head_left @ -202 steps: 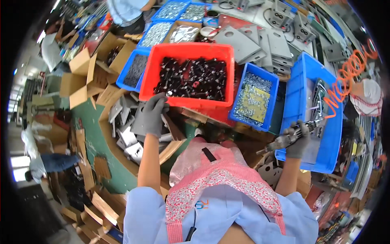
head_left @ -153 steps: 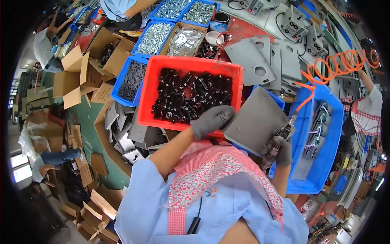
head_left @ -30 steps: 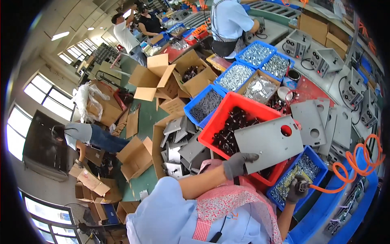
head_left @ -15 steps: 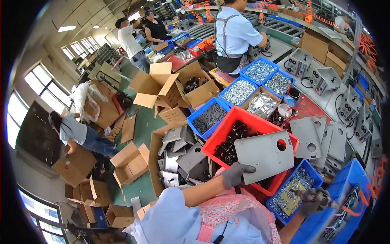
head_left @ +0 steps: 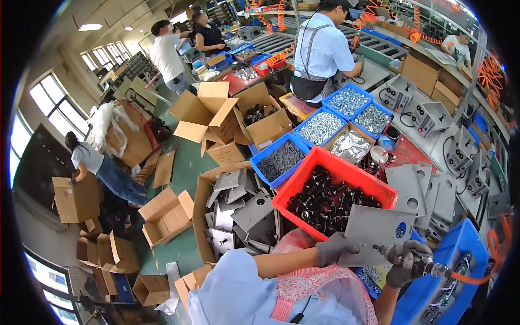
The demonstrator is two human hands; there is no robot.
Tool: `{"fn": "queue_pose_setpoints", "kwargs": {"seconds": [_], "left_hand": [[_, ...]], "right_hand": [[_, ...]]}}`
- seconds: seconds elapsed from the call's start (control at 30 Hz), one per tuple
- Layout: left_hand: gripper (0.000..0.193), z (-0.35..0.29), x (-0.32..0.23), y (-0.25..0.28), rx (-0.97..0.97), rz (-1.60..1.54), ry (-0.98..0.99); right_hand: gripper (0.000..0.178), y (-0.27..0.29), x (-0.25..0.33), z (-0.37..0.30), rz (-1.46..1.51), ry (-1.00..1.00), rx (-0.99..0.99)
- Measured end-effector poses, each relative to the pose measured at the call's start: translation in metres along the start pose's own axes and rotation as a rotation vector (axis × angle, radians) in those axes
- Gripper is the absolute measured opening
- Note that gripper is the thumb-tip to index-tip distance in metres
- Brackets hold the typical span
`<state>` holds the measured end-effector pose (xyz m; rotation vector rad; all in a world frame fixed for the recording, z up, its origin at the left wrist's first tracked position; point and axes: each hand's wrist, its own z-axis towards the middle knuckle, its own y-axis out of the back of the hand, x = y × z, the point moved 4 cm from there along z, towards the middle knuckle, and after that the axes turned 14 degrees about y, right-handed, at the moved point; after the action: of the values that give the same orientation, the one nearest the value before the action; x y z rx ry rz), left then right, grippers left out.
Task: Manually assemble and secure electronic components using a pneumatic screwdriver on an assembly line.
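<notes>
While gloved left hand (head_left: pixel 335 252) grips grey metal plate (head_left: pixel 379 232) — fastening step.
Right hand (head_left: pixel 403 262) clasps pneumatic screwdriver (head_left: pixel 428 266) at plate's edge — next move likely needs square tip alignment.

A green floor (head_left: pixel 184 173) is strewn with open cardboard boxes (head_left: pixel 208 111). Large windows (head_left: pixel 46 100) line the left wall, and a ceiling light (head_left: pixel 89 27) glows overhead. Roller conveyors (head_left: pixel 287 43) run behind.

Red bin (head_left: pixel 303 187) of black parts; blue screw bins (head_left: pixel 281 160); cardboard boxes (head_left: pixel 208 111).
</notes>
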<state>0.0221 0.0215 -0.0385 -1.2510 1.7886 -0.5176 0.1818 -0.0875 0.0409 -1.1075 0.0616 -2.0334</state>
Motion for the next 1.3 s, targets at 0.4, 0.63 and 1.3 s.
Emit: {"fn": "queue_pose_setpoints", "kwargs": {"seconds": [0.4, 0.63, 1.3], "left_hand": [[0.049, -0.007, -0.002, 0.013, -0.095, 0.031, -0.046], [0.049, 0.007, -0.015, 0.013, -0.178, 0.113, -0.080], [0.037, -0.015, -0.016, -0.028, -0.303, 0.210, -0.040]], "right_hand": [[0.027, 0.015, 0.010, 0.035, 0.226, -0.081, -0.252], [0.030, 0.047, 0.005, 0.040, 0.236, -0.064, -0.413], [0.023, 0.037, 0.010, 0.041, 0.267, -0.091, -0.417]]}}
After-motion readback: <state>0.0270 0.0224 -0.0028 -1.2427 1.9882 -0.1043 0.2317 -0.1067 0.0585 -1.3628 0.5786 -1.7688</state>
